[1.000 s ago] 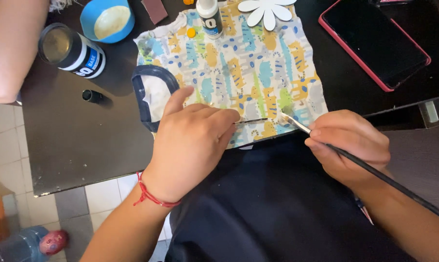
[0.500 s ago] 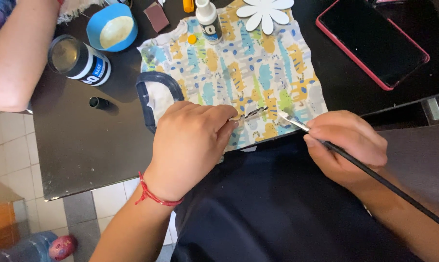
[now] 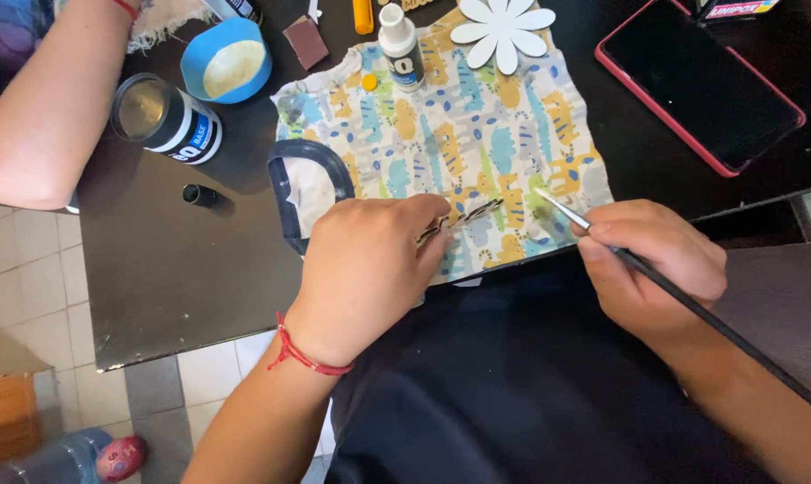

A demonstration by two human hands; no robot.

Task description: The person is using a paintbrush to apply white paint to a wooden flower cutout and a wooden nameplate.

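A small flat cut-out piece [image 3: 464, 220], thin and partly hidden, is pinched at its near end by the fingers of the left hand [image 3: 369, 269], which is closed on it, and is held just above the patterned cloth [image 3: 477, 134] near the table's front edge. It is judged to be light, stiff and rather fragile, so that it is best gripped by an edge, with wet faces left untouched. A thin paintbrush [image 3: 674, 287] is gripped by the right hand [image 3: 652, 264], closed around the dark handle like a pen, with the bristle tip resting just beside the cut-out over the cloth. The cloth itself is soft and is spread over the dark table [image 3: 199, 278]. On its far edge a small white bottle [image 3: 401, 36] stands upright and a white flower shape [image 3: 502, 27] lies flat. Beside the cloth are seen an open paint jar [image 3: 163, 116], a blue lid [image 3: 228, 61], and a small black cap [image 3: 199, 194]. A phone in a red case [image 3: 697, 81] lies well apart to the right. Another person's arm [image 3: 47, 108] rests at the table's left side.
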